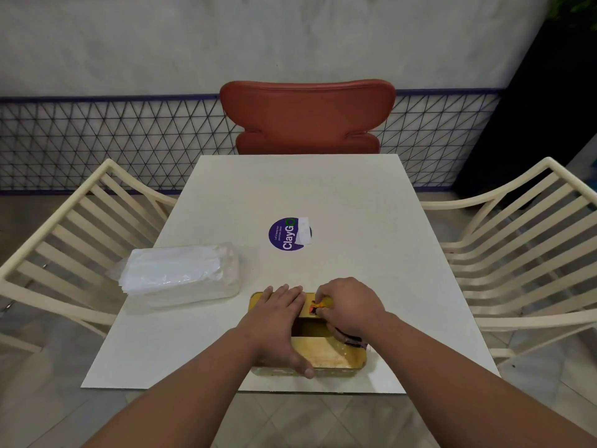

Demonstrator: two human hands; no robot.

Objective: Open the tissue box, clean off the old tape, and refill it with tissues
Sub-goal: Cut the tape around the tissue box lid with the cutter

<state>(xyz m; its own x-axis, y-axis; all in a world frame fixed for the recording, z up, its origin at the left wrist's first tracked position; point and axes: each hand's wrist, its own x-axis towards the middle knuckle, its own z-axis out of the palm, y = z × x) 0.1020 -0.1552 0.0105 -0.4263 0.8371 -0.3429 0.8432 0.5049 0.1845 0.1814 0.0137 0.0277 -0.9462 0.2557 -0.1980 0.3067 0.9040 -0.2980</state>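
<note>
"ClayGo" on round purple sticker (287,234), on white table (355,221), smaller lines unreadable

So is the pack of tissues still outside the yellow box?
Outside. The tissue pack lies in its plastic wrap on the table, left of the yellow box and apart from it.

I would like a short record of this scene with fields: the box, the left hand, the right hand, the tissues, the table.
box: yellow tissue box at the near table edge, slot facing up
left hand: left hand flat on the box, holding it steady
right hand: right hand pinches an orange tape scrap on the box
tissues: pack of tissues in clear wrap, left of the box, apart
table: white table with a round purple sticker
</note>
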